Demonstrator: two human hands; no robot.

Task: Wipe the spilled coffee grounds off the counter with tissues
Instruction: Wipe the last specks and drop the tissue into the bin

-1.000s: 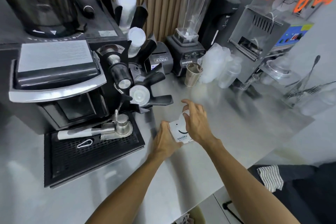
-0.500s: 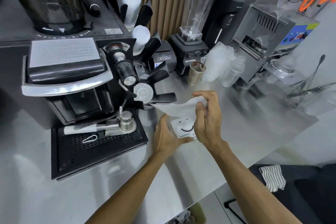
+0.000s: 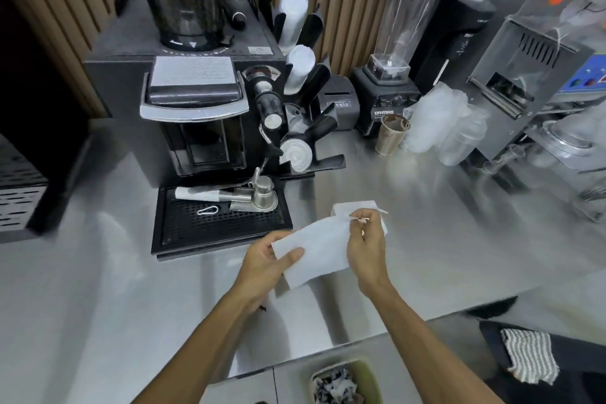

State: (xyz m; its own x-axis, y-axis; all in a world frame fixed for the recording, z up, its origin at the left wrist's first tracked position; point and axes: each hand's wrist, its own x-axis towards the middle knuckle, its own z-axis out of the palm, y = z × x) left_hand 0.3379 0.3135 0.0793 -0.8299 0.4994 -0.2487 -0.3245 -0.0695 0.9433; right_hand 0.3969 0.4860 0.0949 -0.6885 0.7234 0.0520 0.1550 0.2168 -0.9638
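A white tissue [image 3: 316,248] is stretched flat between both hands above the steel counter [image 3: 442,239]. My left hand [image 3: 265,264] pinches its lower left corner with the thumb on top. My right hand [image 3: 367,244] grips its upper right edge. Behind the right hand, the white tissue pack [image 3: 352,207] lies on the counter, partly hidden. A small dark speck of coffee grounds [image 3: 263,308] shows on the counter beside my left wrist.
A black coffee grinder [image 3: 196,102] with a drip tray [image 3: 223,223] and a metal tamper [image 3: 262,193] stands left of the hands. A cup dispenser [image 3: 301,85], blender [image 3: 393,69], metal cup [image 3: 392,136] and plastic cups [image 3: 439,121] line the back. A bin [image 3: 344,384] sits below the counter edge.
The right hand pulled a tissue out of the pack. The left hand let go of the pack and took the tissue's other end; both hands moved nearer with it spread between them.
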